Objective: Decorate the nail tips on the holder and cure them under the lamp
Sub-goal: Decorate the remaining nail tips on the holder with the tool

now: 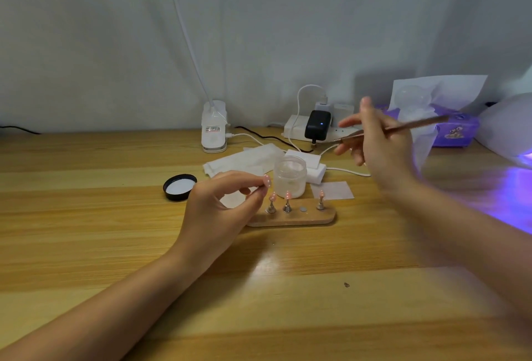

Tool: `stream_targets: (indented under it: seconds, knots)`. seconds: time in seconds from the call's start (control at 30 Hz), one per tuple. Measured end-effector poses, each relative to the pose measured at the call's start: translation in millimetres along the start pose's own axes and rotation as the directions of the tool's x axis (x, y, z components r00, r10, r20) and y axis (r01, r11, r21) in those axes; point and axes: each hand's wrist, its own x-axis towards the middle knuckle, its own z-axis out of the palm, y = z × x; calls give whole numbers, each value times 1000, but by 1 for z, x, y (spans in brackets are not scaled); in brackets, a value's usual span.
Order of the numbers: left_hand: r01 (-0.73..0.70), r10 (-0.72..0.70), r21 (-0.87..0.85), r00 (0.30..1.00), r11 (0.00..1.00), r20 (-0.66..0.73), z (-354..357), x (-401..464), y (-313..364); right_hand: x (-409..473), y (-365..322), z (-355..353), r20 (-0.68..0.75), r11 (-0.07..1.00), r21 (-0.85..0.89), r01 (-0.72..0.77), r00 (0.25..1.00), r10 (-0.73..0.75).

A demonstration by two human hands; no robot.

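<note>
Three pink nail tips stand upright on stands on the wooden holder, which lies crosswise just right of the left hand. That hand pinches a fourth dotted nail tip at its fingertips, tip upward. The right hand, raised beyond the holder, grips a slim brush whose long axis runs left to right. The glowing lamp sits right of it. The label on the white clip lamp base is unreadable.

Two bare, sleeveless forearms
</note>
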Motion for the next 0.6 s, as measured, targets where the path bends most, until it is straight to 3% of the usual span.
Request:
stream_targets:
  seconds: [0.07,0.2,0.4,0.6]
  knots:
    - [-4,4,7,1000,1000,0,0,0,0,-25,4,4,92,981,27,190,977,-191]
    - [8,-8,27,1000,1000,8,1,0,1,-60,17,13,208,856,-109,506,853,-478]
    - [24,-26,50,999,998,23,1,-1,3,-67,18,16,226,788,-121,604,789,-571]
    - [66,-68,58,997,996,27,2,0,3,-67,21,19,264,780,-136,611,781,-566]
